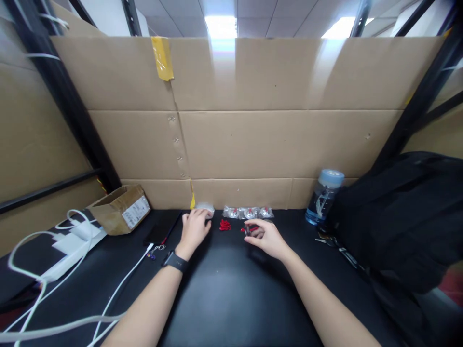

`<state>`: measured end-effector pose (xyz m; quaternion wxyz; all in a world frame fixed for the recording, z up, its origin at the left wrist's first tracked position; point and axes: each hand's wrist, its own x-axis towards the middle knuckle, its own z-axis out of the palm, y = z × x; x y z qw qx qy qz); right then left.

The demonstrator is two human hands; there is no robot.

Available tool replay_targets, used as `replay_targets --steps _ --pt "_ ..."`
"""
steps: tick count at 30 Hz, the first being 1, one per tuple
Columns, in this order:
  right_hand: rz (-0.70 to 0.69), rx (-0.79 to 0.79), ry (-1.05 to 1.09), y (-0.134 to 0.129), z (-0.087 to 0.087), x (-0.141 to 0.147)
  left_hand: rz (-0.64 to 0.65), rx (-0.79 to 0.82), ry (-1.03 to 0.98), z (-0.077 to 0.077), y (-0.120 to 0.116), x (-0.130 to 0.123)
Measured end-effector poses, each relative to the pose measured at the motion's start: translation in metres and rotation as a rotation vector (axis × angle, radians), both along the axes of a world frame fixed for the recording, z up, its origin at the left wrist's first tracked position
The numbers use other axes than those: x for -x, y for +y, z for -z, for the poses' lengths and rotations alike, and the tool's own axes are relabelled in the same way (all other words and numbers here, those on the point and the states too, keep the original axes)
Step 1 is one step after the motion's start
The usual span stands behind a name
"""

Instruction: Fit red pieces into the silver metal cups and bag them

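Three crinkly clear packets point(249, 213) aligned, small red pieces point(224, 225) heaped, rounded clear piece point(247, 231) pinched by right hand point(266, 236), whitish pack point(206, 206) overlapped by left hand point(195, 225), finger grip there indiscernible

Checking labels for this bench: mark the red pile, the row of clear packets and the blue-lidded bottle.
Red pile point(224, 225): head view, middle of the heap.
Row of clear packets point(249, 213): head view, on the middle packet.
Blue-lidded bottle point(323, 196): head view, on the body.

Box point(121, 212) left, packets point(249, 212) centre, bottle point(323, 198) right; bag point(401, 221) rightmost
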<state>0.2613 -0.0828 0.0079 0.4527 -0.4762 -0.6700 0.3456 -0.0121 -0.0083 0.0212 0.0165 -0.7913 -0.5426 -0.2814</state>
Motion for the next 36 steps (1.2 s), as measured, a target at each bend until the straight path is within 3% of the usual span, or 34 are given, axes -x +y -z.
replay_targets --steps 3,7,13,17,20,25,29,36 --pt "0.033 -0.026 -0.016 0.005 0.003 -0.007 -0.169 0.004 0.111 0.009 0.013 0.02" --pt "0.053 -0.048 -0.014 0.008 0.006 -0.012 -0.238 0.007 0.152 0.018 0.017 0.024" --pt "0.087 -0.071 0.039 0.008 -0.002 -0.022 -0.321 -0.092 0.11 0.009 0.016 0.025" --pt "0.126 -0.133 0.035 0.008 -0.008 -0.03 -0.232 -0.167 0.001 -0.01 0.007 0.027" --pt "0.155 -0.165 0.021 0.008 -0.012 -0.034 -0.166 -0.194 0.041 -0.017 0.0 0.024" --pt "0.15 -0.161 0.037 0.007 -0.011 -0.033 -0.16 -0.071 0.259 0.003 0.007 0.023" --pt "0.14 -0.151 0.028 0.008 -0.008 -0.032 -0.15 -0.033 0.267 0.02 0.02 0.026" --pt "0.131 -0.14 0.027 0.009 -0.006 -0.035 -0.186 -0.02 0.267 0.017 0.022 0.028"
